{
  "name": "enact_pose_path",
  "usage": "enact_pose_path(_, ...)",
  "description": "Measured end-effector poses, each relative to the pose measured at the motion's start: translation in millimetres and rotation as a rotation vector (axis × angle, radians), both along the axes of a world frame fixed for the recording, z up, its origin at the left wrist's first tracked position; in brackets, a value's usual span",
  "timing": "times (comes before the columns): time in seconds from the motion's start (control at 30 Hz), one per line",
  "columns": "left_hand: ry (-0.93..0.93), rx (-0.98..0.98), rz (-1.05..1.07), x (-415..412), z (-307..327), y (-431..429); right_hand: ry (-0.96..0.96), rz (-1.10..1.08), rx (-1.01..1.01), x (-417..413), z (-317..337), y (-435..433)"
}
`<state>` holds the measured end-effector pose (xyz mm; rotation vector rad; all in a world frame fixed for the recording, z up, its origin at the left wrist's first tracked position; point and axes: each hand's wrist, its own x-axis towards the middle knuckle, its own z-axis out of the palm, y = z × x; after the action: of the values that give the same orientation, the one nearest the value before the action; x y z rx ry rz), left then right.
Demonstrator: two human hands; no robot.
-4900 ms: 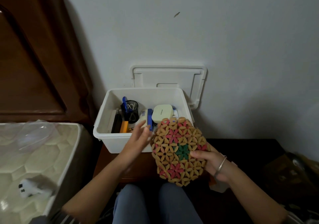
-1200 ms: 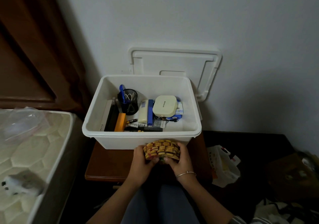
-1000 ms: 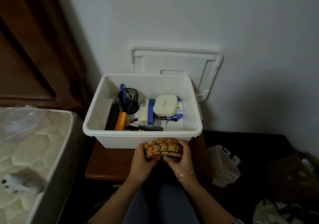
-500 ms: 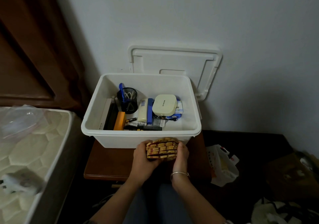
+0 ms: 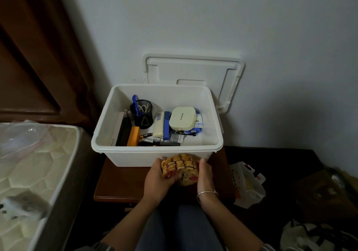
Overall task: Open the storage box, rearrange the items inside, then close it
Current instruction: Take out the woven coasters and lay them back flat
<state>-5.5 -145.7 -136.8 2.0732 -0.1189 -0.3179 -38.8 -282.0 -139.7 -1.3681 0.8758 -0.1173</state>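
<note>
The white storage box [image 5: 108,134] stands open on a brown wooden stand [image 5: 120,185]. Its lid [image 5: 193,70] leans on the wall behind it. Inside are a black mesh pen cup [image 5: 141,113], a cream rounded case [image 5: 183,117], a blue and white device [image 5: 162,124], an orange item [image 5: 133,135], batteries and a comb. Just in front of the box my left hand [image 5: 157,181] and my right hand [image 5: 205,175] grip a rolled-up wooden trivet [image 5: 180,166] between them.
A mattress [image 5: 29,173] with clear plastic on it lies at the left, below a dark wooden headboard [image 5: 34,53]. A white plastic bag [image 5: 246,185] and dark bags lie on the floor at the right. My knees are below the stand.
4.9 s ago the trivet was flat in my right hand by the box; now it is rolled up and held in both hands. Over the last second the roll barely shifted.
</note>
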Motion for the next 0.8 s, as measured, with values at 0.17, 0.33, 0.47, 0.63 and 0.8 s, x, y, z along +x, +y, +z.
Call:
enact_pose_path(0.17, 0.307, -0.043, -0.058, -1.9, 40.0, 30.1, 0.032, 0.487, -0.034, -31.4, 54.1, -17.7)
enact_pose_path(0.33, 0.632, -0.314, -0.234, -9.8, 99.4, 62.3, -0.126, 0.634, -0.026, -56.2, 95.8, -3.3)
enact_pose_path(0.47, 0.666, -0.374, -0.209, -20.0, 121.9, 73.7, -0.124, 0.663, -0.109, -63.5, 107.7, 16.6)
enact_pose_path(0.63, 0.649, -0.316, -0.2, -36.2, 138.7, 84.2, -0.106, 0.549, 0.09, -67.0, 113.2, 23.6)
enact_pose_path(0.8, 0.778, -0.665, -0.171, -40.3, 142.6, 108.0, -0.088, 0.505, 0.331, -65.6, 131.3, 14.0)
